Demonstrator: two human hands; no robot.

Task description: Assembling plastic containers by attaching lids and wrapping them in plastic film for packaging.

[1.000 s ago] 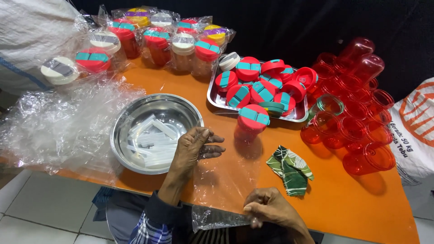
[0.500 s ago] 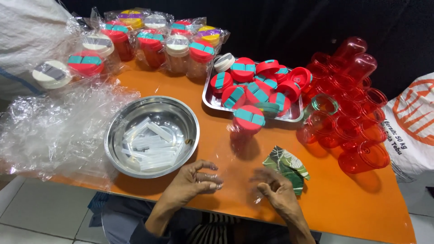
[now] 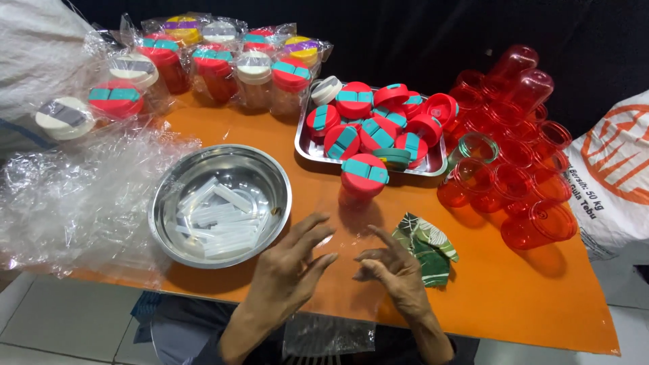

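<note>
**Working a clear plastic bag at the near edge of an orange table**

Hovering side by side over the near edge of the orange tabletop [image 3: 514,297], both bare hands have their fingers spread and loosely curled. Under and between them lies a thin, see-through plastic bag [image 3: 338,263], flat on the table, its long axis running from near to far; its near end hangs over the table edge toward the person. The left hand [image 3: 294,260] has its fingers fanned wide, tips just above or brushing the film; whether it pinches the bag cannot be told. The right hand [image 3: 392,267] is more bent, thumb and forefinger close together as if nipping the film, though an actual grip is not clear. Both hands are about equally near the bag.

Just beyond the fingertips, at the far end of the bag, stands a small red plastic jar with a red and teal flip-top lid [image 3: 364,177], upright and apart from both hands. Left of the left hand sits a round steel bowl [image 3: 169,203] holding clear plastic strips. Right of the right hand lies a folded green patterned wrapper [image 3: 426,247]. Farther off, a steel tray [image 3: 304,145] is heaped with matching lids, open red jars [image 3: 514,176] are stacked at the right, bagged finished jars [image 3: 223,64] line the far edge, and crumpled clear film [image 3: 67,196] is piled at the left.
</note>
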